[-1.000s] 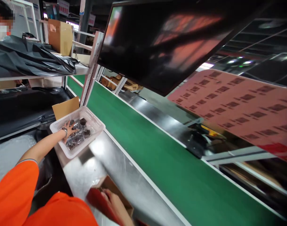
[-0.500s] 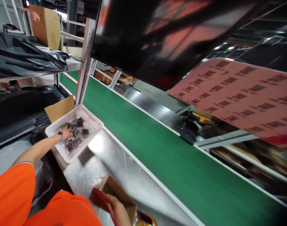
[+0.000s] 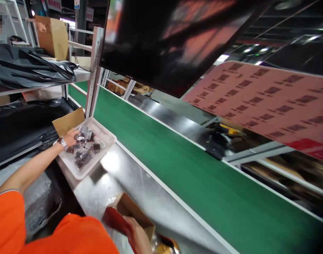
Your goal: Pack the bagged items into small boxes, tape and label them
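My left hand (image 3: 70, 137) reaches into a white plastic basket (image 3: 103, 131) on the steel bench and is closed on a small clear bag with a dark part (image 3: 84, 132), lifted a little above the others. Several more bagged dark parts (image 3: 82, 158) lie in the basket. A watch sits on that wrist. My right hand (image 3: 138, 237), at the bottom of the view, rests on the edge of a small open brown carton (image 3: 140, 218) with a red flap; its fingers are mostly hidden.
A green conveyor belt (image 3: 177, 155) runs diagonally beside the steel bench (image 3: 124, 183). A large dark monitor (image 3: 172, 38) hangs overhead, next to a pink printed sheet (image 3: 264, 102). Black plastic bags (image 3: 26, 70) and a cardboard box (image 3: 52, 37) sit on shelves at left. Another person is at far top left.
My left hand has closed on one bagged part and raised it toward the basket's back corner. My right hand stays at the small carton; the view has shifted slightly.
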{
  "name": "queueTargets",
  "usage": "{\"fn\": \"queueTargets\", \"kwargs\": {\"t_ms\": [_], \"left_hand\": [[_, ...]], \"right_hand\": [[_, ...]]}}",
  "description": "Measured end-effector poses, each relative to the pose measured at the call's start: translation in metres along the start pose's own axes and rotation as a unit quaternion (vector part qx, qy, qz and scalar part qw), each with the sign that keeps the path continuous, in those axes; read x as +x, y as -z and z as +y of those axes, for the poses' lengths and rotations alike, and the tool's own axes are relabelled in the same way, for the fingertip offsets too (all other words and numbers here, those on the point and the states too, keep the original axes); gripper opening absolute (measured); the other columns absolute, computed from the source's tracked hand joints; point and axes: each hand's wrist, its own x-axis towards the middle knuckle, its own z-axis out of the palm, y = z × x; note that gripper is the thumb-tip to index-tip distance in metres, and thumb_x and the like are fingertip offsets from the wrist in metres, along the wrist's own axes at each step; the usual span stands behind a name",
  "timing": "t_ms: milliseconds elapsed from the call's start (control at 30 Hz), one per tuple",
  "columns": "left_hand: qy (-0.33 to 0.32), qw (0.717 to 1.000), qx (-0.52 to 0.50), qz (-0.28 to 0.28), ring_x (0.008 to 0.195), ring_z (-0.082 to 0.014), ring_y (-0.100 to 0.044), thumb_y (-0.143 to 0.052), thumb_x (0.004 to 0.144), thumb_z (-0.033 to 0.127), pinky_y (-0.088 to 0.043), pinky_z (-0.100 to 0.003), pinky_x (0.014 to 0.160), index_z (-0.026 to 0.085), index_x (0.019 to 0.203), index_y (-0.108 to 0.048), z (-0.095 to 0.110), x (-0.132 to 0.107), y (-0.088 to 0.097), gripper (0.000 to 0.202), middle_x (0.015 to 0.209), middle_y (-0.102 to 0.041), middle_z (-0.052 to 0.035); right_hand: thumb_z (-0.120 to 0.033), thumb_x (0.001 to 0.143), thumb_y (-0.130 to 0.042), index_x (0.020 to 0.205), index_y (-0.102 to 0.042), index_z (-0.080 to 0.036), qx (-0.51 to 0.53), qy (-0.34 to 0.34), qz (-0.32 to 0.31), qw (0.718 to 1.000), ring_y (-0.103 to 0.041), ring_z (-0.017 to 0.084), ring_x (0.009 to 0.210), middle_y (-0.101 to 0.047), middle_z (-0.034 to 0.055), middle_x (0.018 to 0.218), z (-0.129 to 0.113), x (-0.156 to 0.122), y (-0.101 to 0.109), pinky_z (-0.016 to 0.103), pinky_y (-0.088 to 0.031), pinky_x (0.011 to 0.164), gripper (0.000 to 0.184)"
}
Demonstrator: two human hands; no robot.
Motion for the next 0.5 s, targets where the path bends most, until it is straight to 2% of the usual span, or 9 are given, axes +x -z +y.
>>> {"fn": "queueTargets", "kwargs": {"t_ms": [100,200,300,367,433,500], "left_hand": [[-0.035,0.999,-0.039,-0.004,0.120,-0.0245,-0.072,-0.074,0.100,0.010,-0.060,-0.036,0.118,0.014,0.131,-0.083,0.046,-0.018,0.001,0.033,0.136,-0.079,-0.0096],[-0.119,0.984,-0.121,-0.059,0.115,-0.0282,-0.074,-0.080,0.097,0.022,-0.065,-0.042,0.112,0.021,0.125,-0.083,0.119,-0.055,-0.019,0.028,0.129,-0.080,-0.0100],[-0.226,0.937,-0.182,-0.194,0.113,-0.0294,-0.077,-0.080,0.098,0.024,-0.067,-0.041,0.105,0.020,0.123,-0.085,0.204,-0.098,-0.058,0.025,0.128,-0.082,-0.0137],[-0.274,0.900,-0.144,-0.307,0.117,-0.0313,-0.081,-0.082,0.094,0.019,-0.067,-0.040,0.106,0.021,0.125,-0.086,0.255,-0.118,-0.087,0.032,0.133,-0.085,-0.0146],[-0.279,0.874,-0.068,-0.391,0.127,-0.0358,-0.083,-0.085,0.091,0.018,-0.068,-0.042,0.110,0.022,0.130,-0.088,0.296,-0.129,-0.113,0.039,0.137,-0.088,-0.0162],[-0.265,0.861,-0.010,-0.433,0.130,-0.0408,-0.086,-0.086,0.091,0.018,-0.070,-0.046,0.111,0.022,0.129,-0.090,0.328,-0.131,-0.134,0.039,0.134,-0.090,-0.0185]], "right_hand": [[-0.022,0.110,-0.054,0.150,-0.093,-0.026,-0.006,-0.007,0.011,1.000,-0.089,0.036,0.144,-0.092,0.0177,0.153,-0.004,-0.015,0.002,0.045,-0.069,0.125,0.056],[-0.019,0.113,-0.048,0.147,-0.094,-0.025,-0.010,-0.015,0.052,0.998,-0.089,0.037,0.141,-0.093,0.0195,0.150,-0.011,-0.034,0.000,0.049,-0.070,0.123,0.058],[-0.010,0.108,-0.047,0.148,-0.093,-0.022,-0.021,-0.018,0.099,0.995,-0.089,0.037,0.140,-0.094,0.0195,0.148,-0.013,-0.048,-0.009,0.050,-0.071,0.122,0.062],[-0.006,0.106,-0.050,0.152,-0.092,-0.020,-0.029,-0.028,0.111,0.993,-0.090,0.038,0.139,-0.092,0.0215,0.152,-0.011,-0.053,-0.017,0.050,-0.072,0.120,0.064],[-0.001,0.104,-0.050,0.151,-0.093,-0.023,-0.036,-0.026,0.114,0.992,-0.090,0.037,0.140,-0.091,0.0211,0.157,-0.008,-0.055,-0.023,0.046,-0.071,0.117,0.067],[0.000,0.104,-0.049,0.146,-0.095,-0.028,-0.056,0.000,0.118,0.991,-0.090,0.034,0.138,-0.093,0.0176,0.154,-0.006,-0.055,-0.029,0.040,-0.069,0.113,0.067]]}}
